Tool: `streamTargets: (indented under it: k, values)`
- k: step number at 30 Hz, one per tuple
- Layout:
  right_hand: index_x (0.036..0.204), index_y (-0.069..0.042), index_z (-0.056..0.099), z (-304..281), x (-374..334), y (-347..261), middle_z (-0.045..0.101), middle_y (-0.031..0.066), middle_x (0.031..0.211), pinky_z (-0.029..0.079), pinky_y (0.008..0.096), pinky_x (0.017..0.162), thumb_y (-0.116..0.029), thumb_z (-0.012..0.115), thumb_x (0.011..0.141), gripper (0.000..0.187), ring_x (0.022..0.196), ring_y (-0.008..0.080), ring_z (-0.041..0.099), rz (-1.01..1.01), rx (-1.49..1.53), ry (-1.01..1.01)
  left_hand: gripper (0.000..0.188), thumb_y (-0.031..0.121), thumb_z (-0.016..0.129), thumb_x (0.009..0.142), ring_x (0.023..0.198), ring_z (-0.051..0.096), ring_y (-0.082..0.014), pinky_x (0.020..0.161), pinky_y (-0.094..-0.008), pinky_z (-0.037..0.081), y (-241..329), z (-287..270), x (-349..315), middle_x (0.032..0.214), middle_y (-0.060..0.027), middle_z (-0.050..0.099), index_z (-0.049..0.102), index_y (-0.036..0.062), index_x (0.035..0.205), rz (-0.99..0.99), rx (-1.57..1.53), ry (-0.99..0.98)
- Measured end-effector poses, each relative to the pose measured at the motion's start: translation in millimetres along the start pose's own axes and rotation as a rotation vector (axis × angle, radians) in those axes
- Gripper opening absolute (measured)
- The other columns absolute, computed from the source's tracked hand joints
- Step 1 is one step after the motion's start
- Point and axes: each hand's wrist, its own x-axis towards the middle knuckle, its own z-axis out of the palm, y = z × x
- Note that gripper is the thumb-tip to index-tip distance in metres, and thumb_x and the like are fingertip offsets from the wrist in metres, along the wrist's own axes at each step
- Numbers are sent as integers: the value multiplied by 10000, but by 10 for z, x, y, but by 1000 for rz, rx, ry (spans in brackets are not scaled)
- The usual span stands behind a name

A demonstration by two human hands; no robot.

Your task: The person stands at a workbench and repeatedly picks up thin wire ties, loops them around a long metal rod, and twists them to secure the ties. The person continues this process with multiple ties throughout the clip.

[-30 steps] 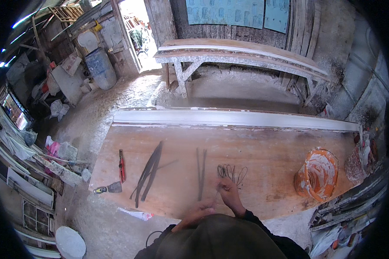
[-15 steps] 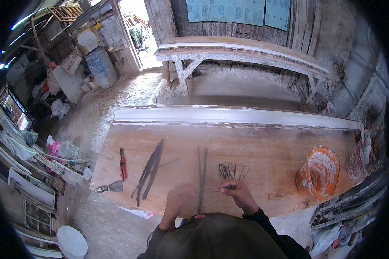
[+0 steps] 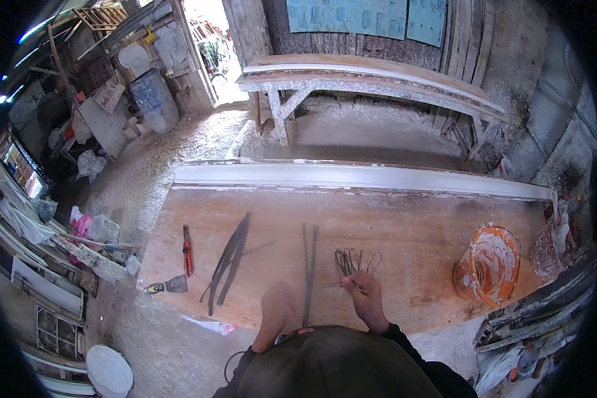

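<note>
At the wooden table's near side, my right hand [image 3: 365, 297] pinches a thin wire, whose end sticks out to the left of the fingertips. Just beyond those fingers lies a row of looped wires [image 3: 353, 257]. My left hand [image 3: 280, 306] hovers blurred over the near edge; its fingers cannot be made out. Two narrow dark strips [image 3: 310, 265] run lengthwise between the hands. Farther left is a bunch of wider dark strips [image 3: 231, 262].
A red-handled tool [image 3: 188, 252] and a putty knife [image 3: 168, 285] lie at the table's left. An orange bucket [image 3: 489, 265] smeared white stands at the right. A long white moulding [image 3: 351, 178] lines the far edge. Behind is a bench [image 3: 378, 76].
The thin wire no longer stretches between both hands. My right hand has it closer to the looped wires, while my left hand stays nearly in place.
</note>
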Motion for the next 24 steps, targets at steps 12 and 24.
streamTargets:
  k: [12, 24]
  values:
    - [747, -5, 634, -318, 10, 161, 586, 81, 676, 417, 260, 600, -150, 629, 785, 150, 648, 143, 551, 51, -68, -178, 192, 196, 478, 864, 585, 499, -102, 536, -231, 453, -496, -209, 156, 692, -33, 469, 494, 23, 782, 182, 456, -261]
    - [767, -4, 568, -346, 78, 945, 592, 28, 653, 432, 214, 543, -68, 646, 747, 103, 596, 83, 558, 114, -5, 316, 283, 280, 606, 765, 766, 554, -307, 659, -389, 443, -401, 255, 307, 848, -149, 556, 528, 29, 871, 191, 1033, -97]
